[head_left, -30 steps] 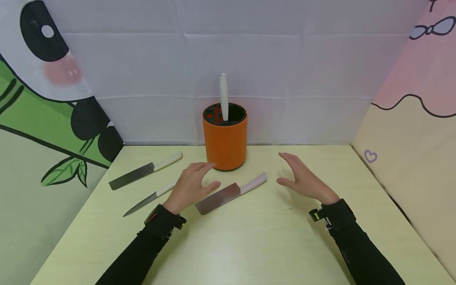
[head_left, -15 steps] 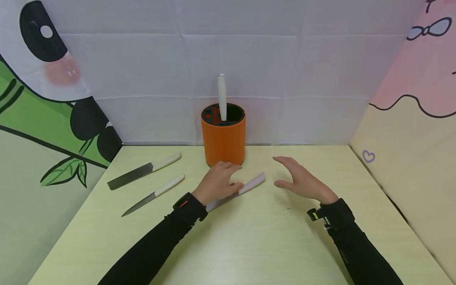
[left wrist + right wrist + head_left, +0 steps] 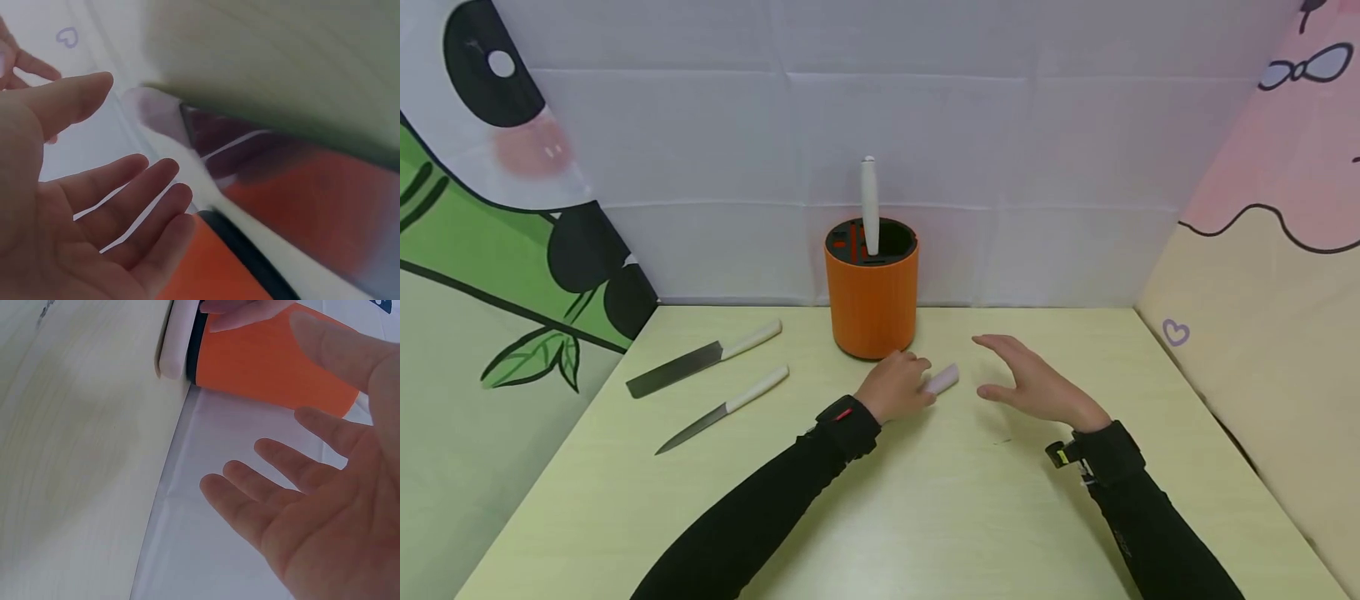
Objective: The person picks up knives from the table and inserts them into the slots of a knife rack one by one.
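Observation:
In the head view my left hand (image 3: 895, 388) is over a cleaver lying on the table, covering most of it. The pale handle (image 3: 947, 378) pokes out beyond the fingertips. Seen from the left wrist, the fingers are spread and slightly bent, with a visible gap to the cleaver's shiny blade (image 3: 237, 147). My right hand (image 3: 1043, 382) hovers to the right of that handle, thumb and fingers apart, holding nothing. Behind the left hand stands an orange round knife block (image 3: 872, 308), one white-handled knife (image 3: 869, 207) upright in its black slotted top.
On the left of the table (image 3: 970, 508) lie another white-handled cleaver (image 3: 679, 369) and a pointed knife (image 3: 700, 427), blades toward the left. A white cloth wall (image 3: 1022, 183) rises behind the knife block, and printed panels flank both sides.
My left hand has moved right along the cleaver from its blade toward its handle, uncovering the pointed knife's handle. The right hand has barely shifted.

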Available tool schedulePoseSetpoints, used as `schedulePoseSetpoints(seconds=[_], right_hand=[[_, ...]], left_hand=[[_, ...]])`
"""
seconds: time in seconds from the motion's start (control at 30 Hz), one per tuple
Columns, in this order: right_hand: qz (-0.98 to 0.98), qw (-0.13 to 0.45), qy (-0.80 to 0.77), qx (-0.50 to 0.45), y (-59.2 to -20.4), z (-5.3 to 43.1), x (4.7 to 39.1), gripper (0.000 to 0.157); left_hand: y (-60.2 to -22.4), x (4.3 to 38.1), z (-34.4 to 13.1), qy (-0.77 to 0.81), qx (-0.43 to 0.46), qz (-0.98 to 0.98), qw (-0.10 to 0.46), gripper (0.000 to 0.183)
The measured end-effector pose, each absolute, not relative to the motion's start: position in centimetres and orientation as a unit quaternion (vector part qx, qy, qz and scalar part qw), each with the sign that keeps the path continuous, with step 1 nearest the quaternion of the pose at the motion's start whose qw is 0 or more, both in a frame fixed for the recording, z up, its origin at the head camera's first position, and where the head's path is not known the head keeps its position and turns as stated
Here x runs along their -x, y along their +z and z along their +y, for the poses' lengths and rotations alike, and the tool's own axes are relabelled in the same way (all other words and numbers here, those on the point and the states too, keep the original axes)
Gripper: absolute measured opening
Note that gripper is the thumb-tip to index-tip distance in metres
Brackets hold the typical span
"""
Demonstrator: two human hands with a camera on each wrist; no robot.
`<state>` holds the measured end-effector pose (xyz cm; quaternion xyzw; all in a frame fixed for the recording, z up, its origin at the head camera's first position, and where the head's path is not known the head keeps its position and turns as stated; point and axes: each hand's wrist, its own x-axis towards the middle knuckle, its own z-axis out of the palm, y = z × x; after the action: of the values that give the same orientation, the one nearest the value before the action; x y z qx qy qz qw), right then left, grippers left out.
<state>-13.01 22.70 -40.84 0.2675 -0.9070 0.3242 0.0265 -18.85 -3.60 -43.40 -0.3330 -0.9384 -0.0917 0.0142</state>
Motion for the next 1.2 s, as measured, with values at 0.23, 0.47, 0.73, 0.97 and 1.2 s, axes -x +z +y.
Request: schedulePoseSetpoints(seconds=[0.23, 0.47, 0.73, 0.97, 1.2], right_hand=[[-0.905, 0.02, 0.332, -0.264, -41.1, 22.5, 12.9, 0.078], [-0.907, 0.018, 0.33, -0.26, -41.3, 22.2, 12.6, 0.079], [-0.908, 0.022, 0.328, -0.26, -41.0, 22.2, 12.6, 0.077], [-0.909, 0.025, 0.327, -0.258, -41.0, 22.4, 12.7, 0.076], [-0.909, 0.024, 0.332, -0.253, -40.7, 22.7, 12.9, 0.076]], left_hand=[[-44.5, 19.0, -2.3, -0.064, 0.314, -0.947, 0.012, 0.029], [-45.1, 18.9, -1.5, -0.056, 0.304, -0.951, 0.007, 0.031], [-44.7, 19.2, -1.2, -0.086, 0.29, -0.953, -0.016, 0.022], [-44.2, 19.0, -1.6, -0.1, 0.299, -0.949, -0.011, 0.016], [-42.5, 18.7, -2.5, -0.148, 0.303, -0.941, 0.017, 0.015]])
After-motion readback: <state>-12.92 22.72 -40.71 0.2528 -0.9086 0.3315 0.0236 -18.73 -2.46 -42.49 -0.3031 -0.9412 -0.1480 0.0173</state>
